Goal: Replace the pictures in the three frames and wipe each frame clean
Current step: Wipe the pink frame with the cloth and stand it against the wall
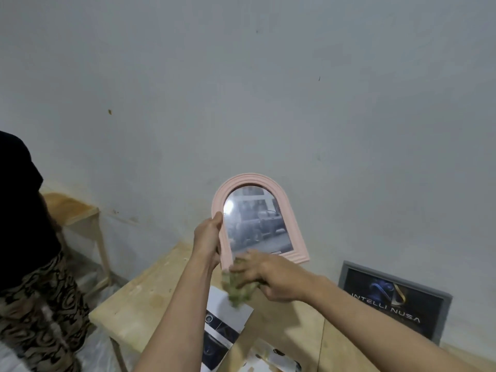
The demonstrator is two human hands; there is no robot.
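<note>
Loose pictures (224, 326) lie on the near part of the wooden table (150, 299). Above them, the right hand (264, 277) squeezes a green cloth (237, 289) at the bottom edge of the pink arched frame (257, 218), and the left hand (208, 236) grips the frame's left side, holding it upright. Farther right, a grey frame (394, 299) leans on the wall (268, 89).
</note>
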